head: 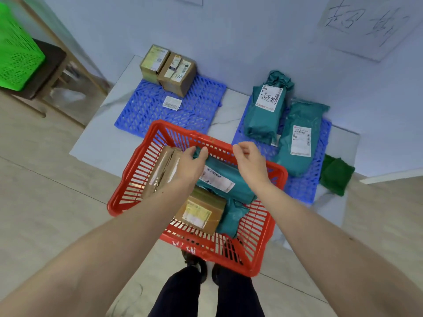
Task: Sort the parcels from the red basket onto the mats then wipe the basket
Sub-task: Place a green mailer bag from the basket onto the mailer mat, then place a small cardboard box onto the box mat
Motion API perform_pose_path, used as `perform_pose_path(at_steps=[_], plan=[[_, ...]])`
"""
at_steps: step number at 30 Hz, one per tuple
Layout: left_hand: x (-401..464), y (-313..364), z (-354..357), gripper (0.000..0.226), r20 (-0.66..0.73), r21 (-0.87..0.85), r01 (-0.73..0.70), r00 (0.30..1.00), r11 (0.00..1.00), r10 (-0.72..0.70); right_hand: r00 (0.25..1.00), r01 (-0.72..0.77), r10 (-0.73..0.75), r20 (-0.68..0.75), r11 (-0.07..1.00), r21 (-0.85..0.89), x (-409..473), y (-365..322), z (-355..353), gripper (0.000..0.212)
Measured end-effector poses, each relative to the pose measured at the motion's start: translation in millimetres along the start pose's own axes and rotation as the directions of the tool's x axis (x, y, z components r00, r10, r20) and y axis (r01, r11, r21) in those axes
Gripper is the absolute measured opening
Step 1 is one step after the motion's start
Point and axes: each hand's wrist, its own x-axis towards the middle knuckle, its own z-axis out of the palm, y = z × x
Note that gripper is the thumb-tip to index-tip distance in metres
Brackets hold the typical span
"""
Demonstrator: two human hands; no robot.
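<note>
Over the red basket point(128, 179), the left hand point(191, 164) grips a teal bag point(229, 179) while the right hand point(249, 160) hovers loosely curled, holding nothing.

A green crate point(16, 53) on a dark stool point(49, 62) — handwritten paper point(366, 26) on the wall.
</note>
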Motion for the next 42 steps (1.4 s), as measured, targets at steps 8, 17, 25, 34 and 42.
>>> perform_pose_path(at_steps=[8, 17, 25, 34, 42], plan=[[-22, -58, 13, 0.065, 0.018, -0.098, 0.203, 0.979, 0.974, -0.202, 0.996, -0.016, 0.024, 0.084, 0.995, -0.097, -10, 47, 0, 0.03], [-28, -111, 28, 0.066, -0.093, -0.096, 0.291, 0.949, 0.952, -0.3, 0.978, -0.024, 0.046, 0.202, 0.994, -0.11, -33, 75, 14, 0.03], [-5, -143, 14, 0.076, -0.133, 0.136, 0.33, 0.94, 0.934, -0.313, 0.927, -0.202, 0.264, 0.265, 0.95, -0.237, -61, 105, 45, 0.038], [4, -160, 8, 0.075, -0.063, 0.205, 0.315, 0.949, 0.927, -0.309, 0.736, -0.539, 0.586, 0.339, 0.81, -0.23, -63, 132, 82, 0.088], [-17, -134, -5, 0.054, -0.07, 0.163, 0.206, 0.978, 0.965, -0.197, 0.749, -0.56, 0.592, 0.299, 0.806, -0.193, -74, 98, 63, 0.082]])
